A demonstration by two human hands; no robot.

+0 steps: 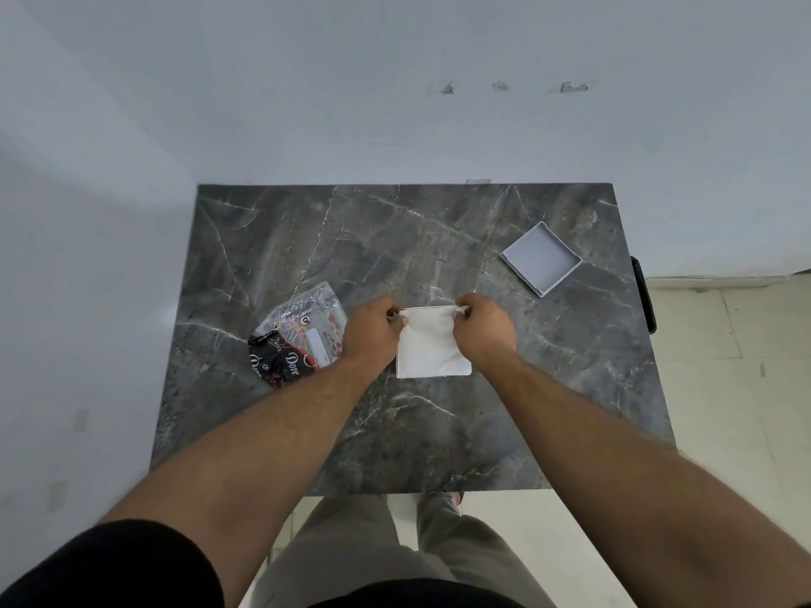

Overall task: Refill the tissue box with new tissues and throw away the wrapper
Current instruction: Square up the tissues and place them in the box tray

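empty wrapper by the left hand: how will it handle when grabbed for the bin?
The wrapper looks like thin crinkled plastic film, lying flat and emptied on the marble table, so it is probably floppy and will crumple when pinched. Probably very light, so a push may only slide it. Its glossy surface suggests it could slip from a loose grip.

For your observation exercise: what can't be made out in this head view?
- Fingertips of left hand and right hand: curled out of sight at the tissues' far corners.
- Wrapper right edge: under the left hand.
- Dark object beside the table: too little shows.
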